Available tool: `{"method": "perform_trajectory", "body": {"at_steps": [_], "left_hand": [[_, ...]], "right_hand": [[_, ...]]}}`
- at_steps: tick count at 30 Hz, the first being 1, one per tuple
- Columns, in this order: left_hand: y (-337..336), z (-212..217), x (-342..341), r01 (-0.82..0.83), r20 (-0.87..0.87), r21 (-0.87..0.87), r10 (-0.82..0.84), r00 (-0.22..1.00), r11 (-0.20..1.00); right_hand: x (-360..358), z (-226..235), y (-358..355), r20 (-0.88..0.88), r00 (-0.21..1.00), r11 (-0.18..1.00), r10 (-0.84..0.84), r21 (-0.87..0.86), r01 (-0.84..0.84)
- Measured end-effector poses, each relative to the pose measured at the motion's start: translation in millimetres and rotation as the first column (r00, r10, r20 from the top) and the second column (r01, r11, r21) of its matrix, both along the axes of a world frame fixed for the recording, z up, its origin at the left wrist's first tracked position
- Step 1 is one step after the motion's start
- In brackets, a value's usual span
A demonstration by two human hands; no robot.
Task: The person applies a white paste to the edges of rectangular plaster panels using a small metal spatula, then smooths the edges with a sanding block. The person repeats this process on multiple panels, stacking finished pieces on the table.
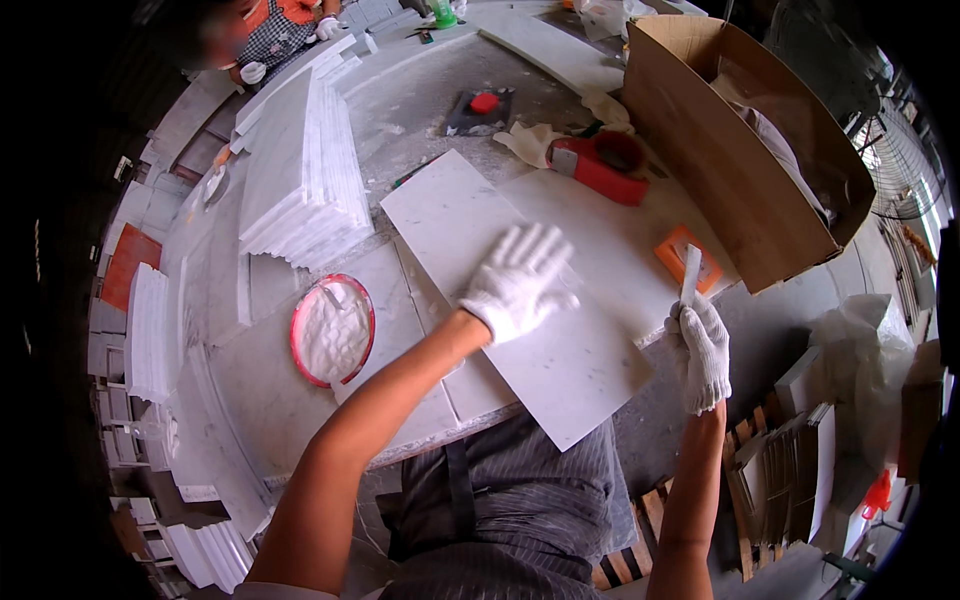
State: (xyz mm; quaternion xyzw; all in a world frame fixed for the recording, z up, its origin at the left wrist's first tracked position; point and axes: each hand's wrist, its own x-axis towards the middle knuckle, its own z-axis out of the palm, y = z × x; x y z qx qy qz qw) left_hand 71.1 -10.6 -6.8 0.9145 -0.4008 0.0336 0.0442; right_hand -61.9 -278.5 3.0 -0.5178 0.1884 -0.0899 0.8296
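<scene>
Nearest us, our left hand (518, 281) lies open and flat, fingers spread, on a white marble slab (520, 300); we judge that this palm pressure keeps the slab from sliding, since its near corner overhangs the tabletop (420, 100) edge just below the hand. To the right of that hand and apart from the slab, our right hand (700, 350) is closed around a narrow white strip (690, 275), held upright with its free end pointing away from us, probably so that one end can be brought to the slab. Just beyond the strip lies a small orange pad (680, 255). Left of the left hand sits a red-rimmed dish of white powder (332, 330), within reach. Beyond it stands a stack of white tiles (300, 180). Beyond the right hand stands an open cardboard box (740, 140).
</scene>
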Motion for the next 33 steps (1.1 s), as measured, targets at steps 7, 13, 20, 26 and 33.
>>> {"method": "perform_trajectory", "body": {"at_steps": [7, 13, 20, 26, 33], "left_hand": [[-56, 3, -135, 0.391, -0.143, -0.246, -0.433, 0.89, 0.887], [-4, 6, -139, 0.112, -0.048, -0.378, -0.14, 0.989, 0.919], [7, -9, -146, 0.077, -0.008, -0.466, -0.091, 0.996, 0.881], [7, -7, -146, 0.084, -0.015, -0.485, -0.104, 0.994, 0.871], [8, -11, -145, 0.077, -0.013, -0.472, -0.094, 0.995, 0.878]], "right_hand": [[55, 5, 5, -0.087, 0.97, 0.894, 0.228, -0.377, -0.244], [90, -9, 28, -0.061, 0.88, 0.633, 0.471, -0.671, -0.386], [111, -2, 43, -0.131, 0.818, 0.393, 0.56, -0.827, -0.402], [113, -2, 49, -0.003, 0.814, 0.291, 0.581, -0.933, -0.212], [108, 5, 54, -0.076, 0.832, 0.252, 0.55, -0.934, -0.252]]}}
